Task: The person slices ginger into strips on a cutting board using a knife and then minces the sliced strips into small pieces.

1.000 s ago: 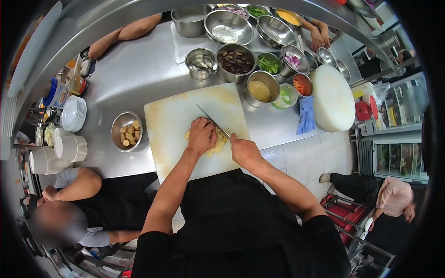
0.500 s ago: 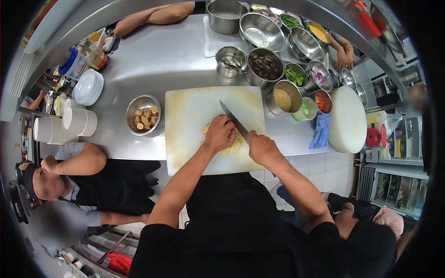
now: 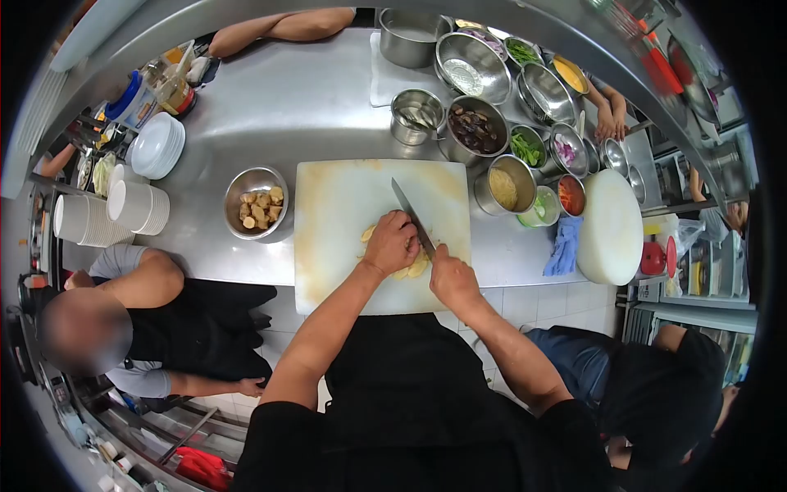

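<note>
On the white cutting board [image 3: 328, 189], my right hand [image 3: 453, 279] is closed round the handle of a kitchen knife [image 3: 412, 215]. The blade points away from me and lies close along the fingertips of my left hand [image 3: 392, 243]. Those fingers are curled down on ginger, mostly hidden beneath them. Pale yellow ginger slices [image 3: 419, 266] lie under and beside the left hand, between it and the knife handle. Left of the board stands a steel bowl [image 3: 238, 182] holding several chunks of ginger [image 3: 262, 208].
Several steel pots and bowls of ingredients, including a pot of dark pieces [image 3: 475, 131], crowd the back right. A blue cloth [image 3: 563, 246] and a thick round white block [image 3: 611, 227] are at right. Stacked white bowls [image 3: 139, 207] stand at left. Co-workers are on both sides.
The view has shifted slightly. Both hands and the knife keep nearly the same place on the board. The person at left has shifted, and the one at lower right has bent over.
</note>
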A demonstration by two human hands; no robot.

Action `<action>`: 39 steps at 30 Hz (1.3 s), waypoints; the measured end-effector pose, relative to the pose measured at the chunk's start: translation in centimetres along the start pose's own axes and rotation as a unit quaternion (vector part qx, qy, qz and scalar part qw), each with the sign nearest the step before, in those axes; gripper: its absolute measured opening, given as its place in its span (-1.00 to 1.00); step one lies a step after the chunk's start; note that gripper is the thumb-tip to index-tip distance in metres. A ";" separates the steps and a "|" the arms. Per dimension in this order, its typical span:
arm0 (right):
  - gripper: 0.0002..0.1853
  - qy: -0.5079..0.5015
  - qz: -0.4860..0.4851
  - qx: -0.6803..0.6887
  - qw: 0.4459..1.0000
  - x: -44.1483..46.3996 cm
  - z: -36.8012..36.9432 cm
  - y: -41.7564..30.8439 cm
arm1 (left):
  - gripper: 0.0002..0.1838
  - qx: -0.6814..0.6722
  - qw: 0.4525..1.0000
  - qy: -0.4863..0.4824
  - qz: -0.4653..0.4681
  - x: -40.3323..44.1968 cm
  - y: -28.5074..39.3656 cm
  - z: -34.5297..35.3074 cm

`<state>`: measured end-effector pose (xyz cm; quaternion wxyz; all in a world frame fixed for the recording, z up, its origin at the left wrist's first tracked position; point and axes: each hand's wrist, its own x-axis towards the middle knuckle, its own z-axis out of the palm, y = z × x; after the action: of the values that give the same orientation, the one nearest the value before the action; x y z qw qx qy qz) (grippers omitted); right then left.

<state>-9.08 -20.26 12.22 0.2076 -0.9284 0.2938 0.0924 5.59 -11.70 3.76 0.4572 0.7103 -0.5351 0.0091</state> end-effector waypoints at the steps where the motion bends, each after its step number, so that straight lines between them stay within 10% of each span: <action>1: -0.76 0.011 -0.005 0.001 1.000 0.4 -0.4 -0.2 | -0.92 -0.002 1.000 -0.006 -0.004 -0.4 0.2 -0.1; 39: -0.73 -0.053 -0.014 -0.030 0.998 -2.1 -4.9 -2.4 | -0.87 0.009 1.000 0.020 0.003 -0.3 -0.8 -0.9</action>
<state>-9.14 -19.58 18.00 0.1965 -0.9319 0.2668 0.1473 6.45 -10.86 3.59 0.4614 0.7126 -0.5277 0.0299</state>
